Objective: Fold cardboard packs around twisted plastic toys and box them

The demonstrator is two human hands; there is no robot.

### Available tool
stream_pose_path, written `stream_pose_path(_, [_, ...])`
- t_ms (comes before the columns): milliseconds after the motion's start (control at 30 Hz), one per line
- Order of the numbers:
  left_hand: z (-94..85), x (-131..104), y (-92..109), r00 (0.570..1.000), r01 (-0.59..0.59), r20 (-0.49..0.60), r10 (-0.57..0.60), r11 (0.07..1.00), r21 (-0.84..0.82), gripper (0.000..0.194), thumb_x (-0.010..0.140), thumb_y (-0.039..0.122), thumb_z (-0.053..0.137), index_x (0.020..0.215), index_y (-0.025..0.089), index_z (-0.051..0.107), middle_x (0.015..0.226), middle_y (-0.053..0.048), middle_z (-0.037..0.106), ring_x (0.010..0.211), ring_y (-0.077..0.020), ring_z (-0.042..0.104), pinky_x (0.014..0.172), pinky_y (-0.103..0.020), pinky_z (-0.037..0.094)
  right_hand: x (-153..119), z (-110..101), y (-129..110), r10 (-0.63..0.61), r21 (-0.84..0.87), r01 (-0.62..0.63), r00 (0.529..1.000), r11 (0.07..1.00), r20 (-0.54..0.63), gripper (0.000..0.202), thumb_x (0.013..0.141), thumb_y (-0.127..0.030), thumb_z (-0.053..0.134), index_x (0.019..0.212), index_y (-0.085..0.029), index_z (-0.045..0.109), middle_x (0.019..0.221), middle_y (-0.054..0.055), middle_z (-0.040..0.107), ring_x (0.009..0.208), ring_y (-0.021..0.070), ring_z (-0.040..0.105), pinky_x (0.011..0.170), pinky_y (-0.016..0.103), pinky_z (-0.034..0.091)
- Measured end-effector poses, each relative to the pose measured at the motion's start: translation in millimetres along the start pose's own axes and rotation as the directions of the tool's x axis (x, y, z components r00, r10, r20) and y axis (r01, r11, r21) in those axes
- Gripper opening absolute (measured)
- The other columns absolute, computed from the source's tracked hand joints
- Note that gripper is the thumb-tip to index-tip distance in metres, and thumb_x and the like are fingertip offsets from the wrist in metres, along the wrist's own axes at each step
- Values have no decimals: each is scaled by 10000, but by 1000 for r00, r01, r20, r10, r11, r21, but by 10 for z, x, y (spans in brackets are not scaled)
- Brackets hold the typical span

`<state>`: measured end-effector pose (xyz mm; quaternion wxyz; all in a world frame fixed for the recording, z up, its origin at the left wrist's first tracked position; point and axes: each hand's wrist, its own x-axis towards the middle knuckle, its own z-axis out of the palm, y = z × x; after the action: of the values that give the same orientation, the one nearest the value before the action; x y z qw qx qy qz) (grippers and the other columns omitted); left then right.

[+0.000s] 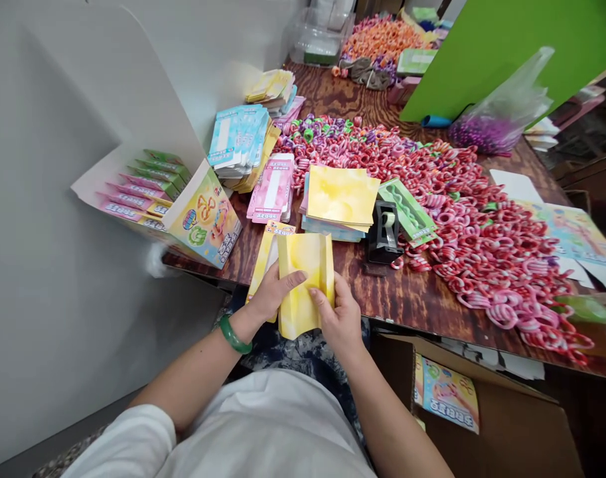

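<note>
Between my two hands is a yellow card tray (303, 265) with folded-up sides, held over my lap at the table's front edge. My left hand (275, 291) grips its left side, thumb on the inner face. My right hand (340, 315) clasps the right side, thumb likewise on the front. A flat yellow printed packet (263, 255) lies partly under the tray at the left. Just beyond sits a stack of yellow and blue cards (340, 194), beside a black tape dispenser (383, 232) and a green packet with a coil in its window (407, 209).
A display box (203, 222) with upright packets stands at the left. Pink packets (273, 186) and stacked blue packets (237, 139) lie near it. Red and pink striped rings (456, 226) heap across the table. A plastic bag (502, 113) sits behind; an open carton (512, 425) is below right.
</note>
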<state>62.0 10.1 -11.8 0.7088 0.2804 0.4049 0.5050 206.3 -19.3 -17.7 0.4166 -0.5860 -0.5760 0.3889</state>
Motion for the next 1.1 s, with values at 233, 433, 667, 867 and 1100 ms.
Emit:
stream_pose_path(233, [8, -16, -76, 998, -54, 19, 53, 997, 59, 411, 702, 374, 809, 1029, 141, 720, 999, -88, 759, 909, -257, 713, 794, -327, 570, -122, 82, 41, -35, 6, 36, 995, 999, -88, 397, 947, -429, 473, 1277, -219, 535, 1141, 79, 683, 952, 208, 664, 769, 291, 526])
stream_pose_path(433, [20, -69, -85, 993, -65, 106, 58, 996, 66, 466, 725, 445, 780, 1079, 147, 722, 1001, -93, 753, 892, -267, 705, 814, -369, 558, -133, 99, 61, 31, 224, -22, 999, 974, -33, 320, 956, -455, 488, 1138, -203, 565, 963, 43, 671, 795, 162, 620, 663, 251, 499])
stream_pose_path(667, [-30, 6, -18, 908, -123, 418, 4, 958, 258, 536, 731, 526, 752, 1132, 173, 717, 1154, -119, 705, 1126, -313, 621, 931, -364, 493, -88, 46, 60, -5, 247, -62, 965, 967, 262, 370, 955, -506, 463, 1098, -192, 596, 892, 29, 634, 724, 148, 567, 630, 252, 474])
stream_pose_path(867, [-94, 88, -134, 914, 15, 398, -85, 984, 176, 458, 794, 547, 667, 995, 145, 757, 1034, -135, 734, 1002, -282, 669, 862, -347, 511, -111, 91, 57, -86, 196, 29, 953, 980, 289, 315, 973, -425, 444, 1112, -180, 586, 1021, 67, 646, 899, 184, 601, 795, 310, 517])
stream_pose_path(1100, [26, 75, -78, 976, 78, 178, -123, 968, 238, 422, 637, 496, 820, 862, 143, 769, 871, -96, 744, 821, -221, 680, 759, -305, 530, -123, 177, 144, 1, 158, -56, 945, 986, 327, 525, 833, -382, 651, 1266, -171, 443, 1145, 114, 637, 999, 230, 636, 835, 351, 545])
